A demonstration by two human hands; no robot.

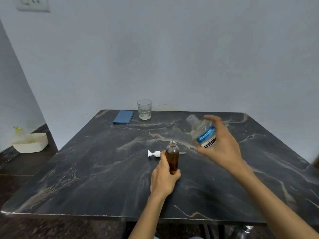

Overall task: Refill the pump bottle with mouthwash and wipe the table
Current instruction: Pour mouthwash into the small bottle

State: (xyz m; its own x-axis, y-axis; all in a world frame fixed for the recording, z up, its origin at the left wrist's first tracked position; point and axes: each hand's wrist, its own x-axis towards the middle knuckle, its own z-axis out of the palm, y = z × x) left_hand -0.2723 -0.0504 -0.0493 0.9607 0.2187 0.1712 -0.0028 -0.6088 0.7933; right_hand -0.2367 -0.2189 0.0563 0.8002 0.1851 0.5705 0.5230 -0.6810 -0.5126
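Head view, from the left: a white basket (pixel 31 143) sits on a ledge beside the dark marble table (pixel 96 178). A folded blue cloth (pixel 123 116) and a glass tumbler (pixel 144 109) stand at the far edge. Mid-table, the white pump head (pixel 154 154) lies just behind the left hand (pixel 164 178), whose fingers wrap the upright, uncapped amber pump bottle (pixel 172 156). The right hand (pixel 222 145) grips the tilted, clear mouthwash bottle (pixel 202 131) above the table.

Your left hand (pixel 164 176) and right hand (pixel 222 145) are bare, both forearms uncovered, no rings or watch.
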